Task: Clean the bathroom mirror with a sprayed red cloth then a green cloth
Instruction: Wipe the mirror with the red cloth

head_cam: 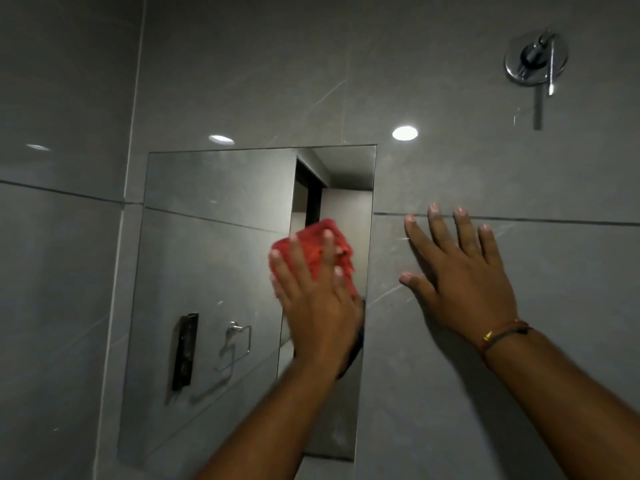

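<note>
A left hand (318,306) presses a bunched red cloth (313,251) flat against the mirror (214,271) near its right edge at centre frame, so most unwiped glass stretches away to the left and down. The right hand (460,271) rests open and empty on the grey tile wall (519,341) just beside. No green cloth or spray bottle is visible.

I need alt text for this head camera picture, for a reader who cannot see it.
A person's left hand presses a red cloth against a wall mirror, while the right hand rests flat on the grey tiled wall beside it. A chrome tap fitting sits upper right.
</note>
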### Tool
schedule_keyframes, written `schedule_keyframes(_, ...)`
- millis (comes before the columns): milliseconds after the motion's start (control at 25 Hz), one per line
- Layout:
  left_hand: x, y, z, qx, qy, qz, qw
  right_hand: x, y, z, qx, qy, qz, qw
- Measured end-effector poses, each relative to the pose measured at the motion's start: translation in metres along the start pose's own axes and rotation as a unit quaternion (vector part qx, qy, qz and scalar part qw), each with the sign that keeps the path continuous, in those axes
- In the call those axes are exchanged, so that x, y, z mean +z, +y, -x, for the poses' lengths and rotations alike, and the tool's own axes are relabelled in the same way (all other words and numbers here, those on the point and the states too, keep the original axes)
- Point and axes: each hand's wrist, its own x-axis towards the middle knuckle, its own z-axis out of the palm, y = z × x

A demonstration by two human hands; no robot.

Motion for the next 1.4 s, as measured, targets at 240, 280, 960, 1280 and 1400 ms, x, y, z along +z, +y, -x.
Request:
schedule_keyframes(240, -0.013, -0.081, 0.015, 0.451, -0.116, -0.16, 0.87, -0.003, 0.011, 0.002, -0.014, 0.007, 0.009, 1.0)
schedule_keyframes(280, -0.021, -0.107, -0.002, 0.443, -0.102, -0.166, 0.875, -0.001, 0.01, 0.001, -0.017, 0.007, 0.008, 1.0)
schedule_keyframes(960, -0.017, -0.116, 0.02, -0.306, 0.07, 0.084, 0.946, 0.007, -0.003, -0.004, 0.001, 0.007, -0.011, 1.0)
schedule_keyframes(1280, 0.012, -0.085, 0.127, 0.375, -0.114, -0.106, 0.914, 0.005, 0.001, -0.002, -0.004, -0.002, -0.022, 1.0)
schedule_keyframes(1400, -0.008, -0.175, 0.08, 0.447, -0.107, -0.169, 0.872, 0.008, 0.002, -0.002, -0.001, 0.005, -0.026, 1.0)
